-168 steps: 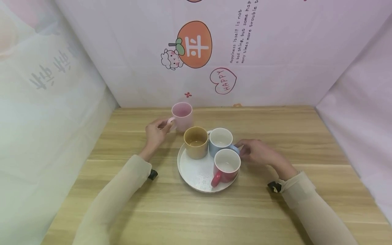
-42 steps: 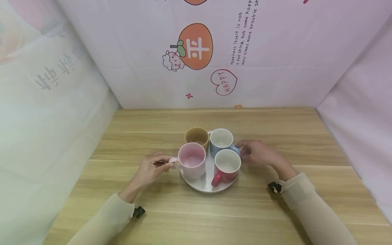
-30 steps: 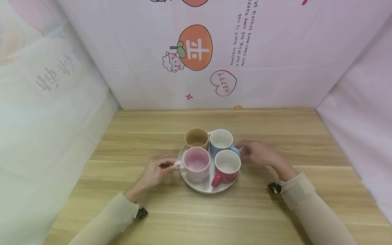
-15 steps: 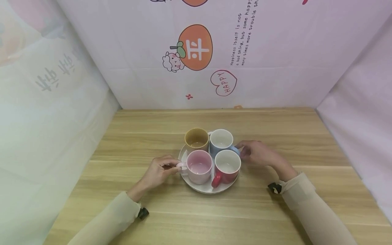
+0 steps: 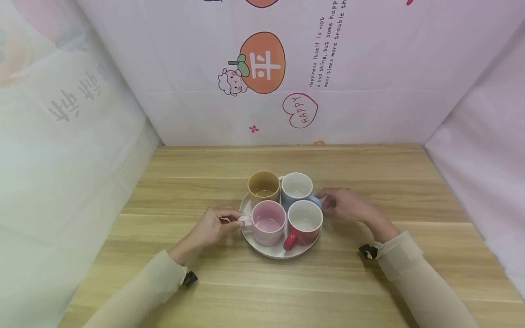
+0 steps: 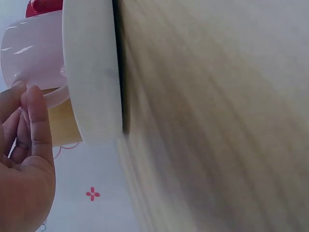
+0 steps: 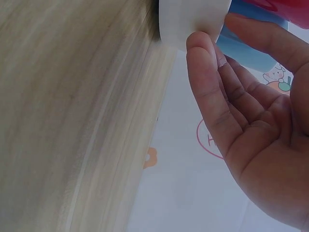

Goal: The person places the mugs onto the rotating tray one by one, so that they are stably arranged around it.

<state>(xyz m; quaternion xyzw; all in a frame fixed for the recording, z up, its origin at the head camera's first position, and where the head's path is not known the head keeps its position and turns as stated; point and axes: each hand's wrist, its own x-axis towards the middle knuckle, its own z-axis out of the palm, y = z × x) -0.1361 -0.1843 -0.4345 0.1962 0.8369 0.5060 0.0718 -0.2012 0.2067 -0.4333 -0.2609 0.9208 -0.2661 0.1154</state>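
My left hand (image 5: 215,223) pinches the handle of a pink mug (image 5: 267,238), which sits upright on the front left of a round white tray (image 5: 275,253). In the left wrist view, thumb and forefinger meet at the loop of that handle. On the far right, my right hand (image 5: 344,203) has its thumb against the tray's side wall (image 7: 186,21) and its forefinger at the rim, close by the handle of a light-blue mug (image 5: 289,202). A red mug (image 5: 304,230) stands front right, and a mustard-yellow mug (image 5: 264,187) back left.
The tray rests on a wooden table (image 5: 254,296). A white printed sheet (image 5: 197,68) rises behind it, with more pale sheeting (image 5: 82,182) along both sides. The four mugs stand close together. Dark wrist cameras (image 5: 190,278) hang at each cuff.
My left hand has carried the pink mug from behind the tray to its front left, lastly sliding it right beside the red mug. The right hand has kept its place.
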